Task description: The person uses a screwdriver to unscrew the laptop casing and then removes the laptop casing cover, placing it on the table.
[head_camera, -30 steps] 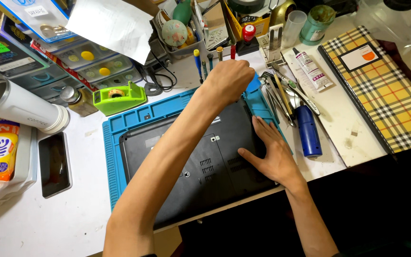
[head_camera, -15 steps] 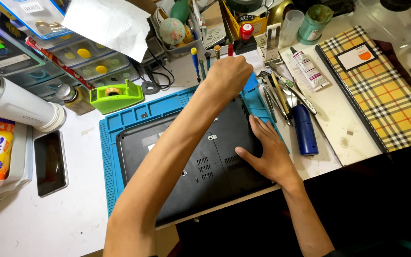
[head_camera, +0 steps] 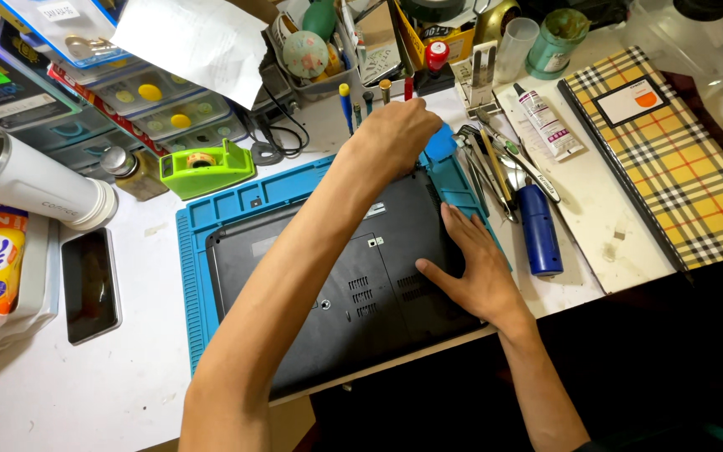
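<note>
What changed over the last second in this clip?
Little visibly changed. The left hand stays reaching to the far edge of the black upturned laptop on the blue work mat; the right hand stays flat on the laptop's base. What the left hand grips is hidden.

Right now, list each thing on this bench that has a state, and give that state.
laptop: shut, underside up, on the blue mat.
left hand: at the laptop's far edge.
right hand: flat on the laptop's base.
phone: screen dark, lying flat.
white flask: on its side.
glue tube: capped, lying flat.
checked notebook: closed.
</note>
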